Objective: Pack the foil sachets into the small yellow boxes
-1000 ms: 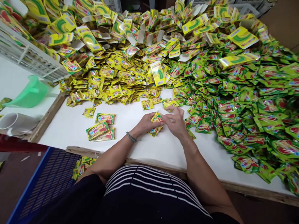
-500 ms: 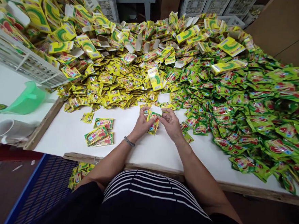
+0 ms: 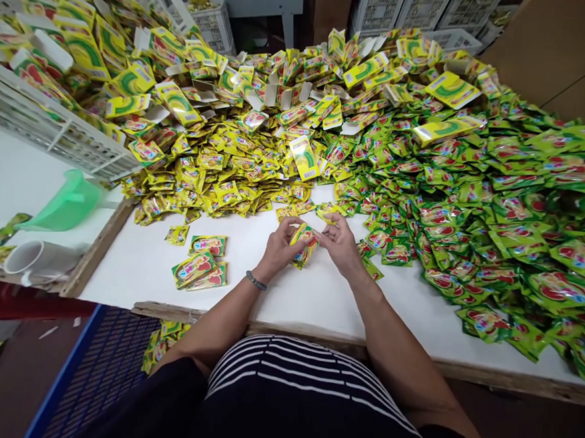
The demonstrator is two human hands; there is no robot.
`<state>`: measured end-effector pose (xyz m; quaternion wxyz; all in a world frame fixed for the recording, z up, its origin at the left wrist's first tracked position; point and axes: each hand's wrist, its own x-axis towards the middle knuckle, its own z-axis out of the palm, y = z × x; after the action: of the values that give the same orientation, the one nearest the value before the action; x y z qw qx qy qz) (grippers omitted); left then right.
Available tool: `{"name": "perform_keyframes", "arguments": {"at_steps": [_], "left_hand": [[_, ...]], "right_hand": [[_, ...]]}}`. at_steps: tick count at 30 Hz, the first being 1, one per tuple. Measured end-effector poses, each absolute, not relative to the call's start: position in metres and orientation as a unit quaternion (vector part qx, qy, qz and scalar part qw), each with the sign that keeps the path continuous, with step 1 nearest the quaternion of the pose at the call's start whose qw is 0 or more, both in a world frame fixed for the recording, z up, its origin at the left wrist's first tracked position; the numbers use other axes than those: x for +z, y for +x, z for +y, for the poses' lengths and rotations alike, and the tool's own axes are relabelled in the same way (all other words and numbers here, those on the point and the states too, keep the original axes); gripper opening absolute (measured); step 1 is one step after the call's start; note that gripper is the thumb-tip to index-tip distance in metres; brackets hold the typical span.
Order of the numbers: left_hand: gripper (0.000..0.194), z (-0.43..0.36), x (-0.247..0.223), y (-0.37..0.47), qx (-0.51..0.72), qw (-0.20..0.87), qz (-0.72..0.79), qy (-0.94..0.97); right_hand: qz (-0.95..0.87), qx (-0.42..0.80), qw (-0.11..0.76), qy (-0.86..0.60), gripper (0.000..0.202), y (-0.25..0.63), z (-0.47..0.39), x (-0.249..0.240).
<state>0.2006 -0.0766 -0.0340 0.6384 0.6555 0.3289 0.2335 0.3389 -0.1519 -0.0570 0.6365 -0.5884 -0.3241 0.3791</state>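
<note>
A small yellow-and-green carton with red fruit pictures is tilted over the white tabletop. My left hand grips it from the left, thumb across its front. At its upper right edge, the bent fingers and thumb of my right hand hold the carton's end. Several similar filled cartons lie in a small heap left of my hands. Just beyond my fingers are loose yellow sachets, with green sachets to the right. An upright-tilted carton leans on the pile ahead.
Open cartons spill from a white plastic crate at left and along the back. A green scoop and white mug stand beyond a wooden divider. A blue crate sits below the table edge.
The white flap that stuck up from the carton no longer shows at its top. My right hand has shifted slightly to the carton's upper edge. The view has swung a little left.
</note>
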Motion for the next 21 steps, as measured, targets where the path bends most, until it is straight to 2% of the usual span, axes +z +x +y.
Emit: {"name": "perform_keyframes", "arguments": {"at_steps": [2, 6, 9, 14, 18, 21], "left_hand": [[0.042, -0.075, -0.036, 0.199, 0.219, 0.626, 0.315, 0.679], [0.046, -0.076, -0.038, 0.198, 0.219, 0.658, 0.319, 0.646], [0.057, -0.078, -0.036, 0.198, 0.251, 0.7, 0.338, 0.577], [0.059, -0.08, -0.031, 0.199, 0.26, 0.709, 0.348, 0.555], [0.064, -0.08, -0.029, 0.201, 0.246, 0.72, 0.341, 0.552], [0.066, -0.08, -0.029, 0.2, 0.236, 0.72, 0.332, 0.562]], "right_hand": [[-0.346, 0.371, 0.607, -0.611, 0.051, 0.339, -0.153, -0.057], [-0.437, 0.29, 0.527, -0.669, 0.033, 0.339, -0.159, -0.048], [-0.463, 0.273, 0.544, -0.644, 0.029, 0.335, -0.163, -0.041], [-0.371, 0.343, 0.573, -0.645, 0.028, 0.332, -0.16, -0.042], [-0.271, 0.4, 0.627, -0.611, 0.028, 0.334, -0.156, -0.047], [-0.247, 0.444, 0.626, -0.592, 0.029, 0.338, -0.158, -0.047]]}}
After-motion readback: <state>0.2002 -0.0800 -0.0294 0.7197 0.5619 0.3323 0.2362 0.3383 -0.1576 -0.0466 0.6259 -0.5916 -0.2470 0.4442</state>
